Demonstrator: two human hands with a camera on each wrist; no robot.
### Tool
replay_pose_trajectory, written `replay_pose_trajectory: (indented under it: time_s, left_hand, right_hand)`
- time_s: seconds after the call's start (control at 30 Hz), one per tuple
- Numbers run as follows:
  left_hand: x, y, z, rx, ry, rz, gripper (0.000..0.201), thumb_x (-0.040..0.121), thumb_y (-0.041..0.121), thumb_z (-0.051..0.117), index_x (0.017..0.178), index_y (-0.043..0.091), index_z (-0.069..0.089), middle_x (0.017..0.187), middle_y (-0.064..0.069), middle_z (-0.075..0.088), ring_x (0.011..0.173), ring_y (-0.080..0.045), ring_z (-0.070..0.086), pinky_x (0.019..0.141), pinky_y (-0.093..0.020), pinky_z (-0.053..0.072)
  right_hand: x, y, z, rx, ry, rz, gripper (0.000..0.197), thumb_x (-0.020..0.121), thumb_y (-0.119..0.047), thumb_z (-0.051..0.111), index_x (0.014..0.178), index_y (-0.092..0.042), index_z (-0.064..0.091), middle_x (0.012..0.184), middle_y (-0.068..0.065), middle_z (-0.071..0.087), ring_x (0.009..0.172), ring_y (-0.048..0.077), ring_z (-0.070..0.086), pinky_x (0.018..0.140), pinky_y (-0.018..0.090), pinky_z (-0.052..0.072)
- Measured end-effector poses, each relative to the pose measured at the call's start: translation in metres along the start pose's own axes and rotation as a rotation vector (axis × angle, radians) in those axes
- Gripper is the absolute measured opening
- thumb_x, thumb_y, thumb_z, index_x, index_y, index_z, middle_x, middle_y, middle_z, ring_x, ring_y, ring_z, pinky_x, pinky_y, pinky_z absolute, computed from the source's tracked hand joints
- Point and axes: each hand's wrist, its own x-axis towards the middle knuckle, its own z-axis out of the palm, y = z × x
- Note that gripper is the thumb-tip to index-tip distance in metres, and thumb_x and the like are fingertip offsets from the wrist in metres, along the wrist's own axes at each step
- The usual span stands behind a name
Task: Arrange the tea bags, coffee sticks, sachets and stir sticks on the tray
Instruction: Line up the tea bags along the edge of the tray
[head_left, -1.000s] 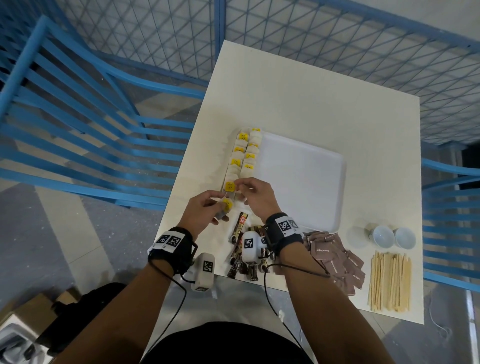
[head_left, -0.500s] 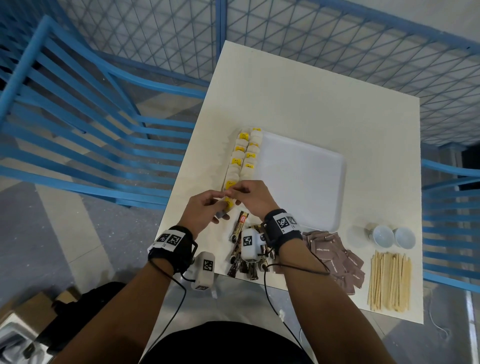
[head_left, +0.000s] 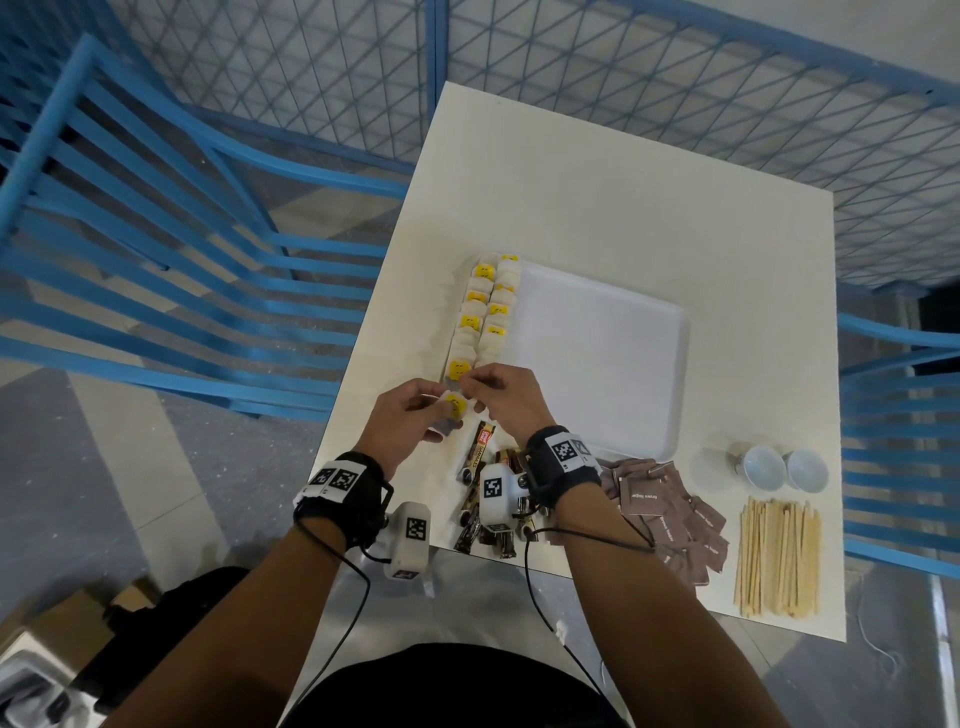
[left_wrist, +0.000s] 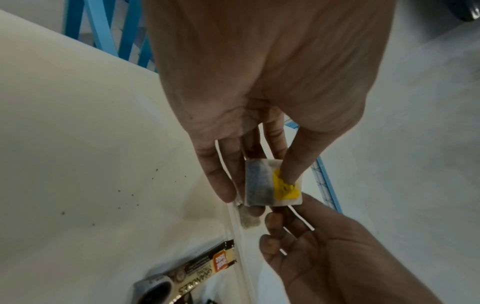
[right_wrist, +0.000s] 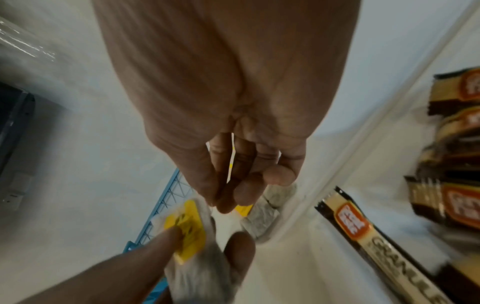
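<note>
Two rows of tea bags (head_left: 480, 317) already line the tray's (head_left: 597, 364) left edge. The left hand (head_left: 410, 421) pinches another tea bag (left_wrist: 272, 183) just off the tray's near-left corner, and the right hand's (head_left: 498, 395) fingertips are closed on something I cannot make out. Coffee sticks (head_left: 480, 452), sachets (head_left: 670, 509) and stir sticks (head_left: 776, 556) lie on the surface near the tray, not yet arranged.

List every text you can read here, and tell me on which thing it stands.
"GRANULES": coffee stick, also in the right wrist view.
Orange badge on that stick: blurred, unreadable.
Brown sachets: white print, too small to read.
Yellow tag on the tea bag the left hand holds: dark marks, unreadable.
</note>
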Motion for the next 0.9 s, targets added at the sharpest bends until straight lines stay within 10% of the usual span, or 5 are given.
replay_pose_trajectory:
  time_s: [0.4, 0.73, 0.9]
  left_hand:
    - [0.002, 0.001, 0.000, -0.198, 0.036, -0.024, 0.018, 0.091, 0.012, 0.075, 0.108, 0.008, 0.075, 0.104, -0.006, 0.075, 0.095, -0.017, 0.071, 0.090, -0.039, 0.058]
    - [0.008, 0.001, 0.004, -0.222, 0.080, -0.003, 0.010, 0.093, 0.013, 0.072, 0.104, 0.013, 0.073, 0.101, -0.006, 0.075, 0.093, -0.019, 0.069, 0.079, -0.031, 0.056]
    - [0.012, 0.001, 0.008, -0.218, 0.157, -0.012, 0.009, 0.093, 0.008, 0.072, 0.101, 0.012, 0.073, 0.094, -0.003, 0.074, 0.086, -0.015, 0.068, 0.078, -0.031, 0.057]
  right_hand:
    - [-0.017, 0.006, 0.006, 0.170, -0.135, 0.036, 0.017, 0.092, -0.018, 0.070, 0.107, -0.012, 0.076, 0.086, 0.005, 0.073, 0.068, 0.018, 0.061, 0.054, 0.025, 0.041]
    - [-0.022, 0.004, 0.003, 0.035, -0.216, 0.067, 0.014, 0.096, -0.017, 0.064, 0.102, -0.010, 0.075, 0.089, 0.004, 0.073, 0.067, 0.011, 0.061, 0.057, 0.019, 0.043]
    - [-0.015, 0.004, 0.001, -0.004, -0.021, 0.015, 0.019, 0.088, -0.010, 0.065, 0.102, -0.017, 0.075, 0.096, 0.004, 0.075, 0.070, 0.017, 0.066, 0.076, 0.032, 0.057]
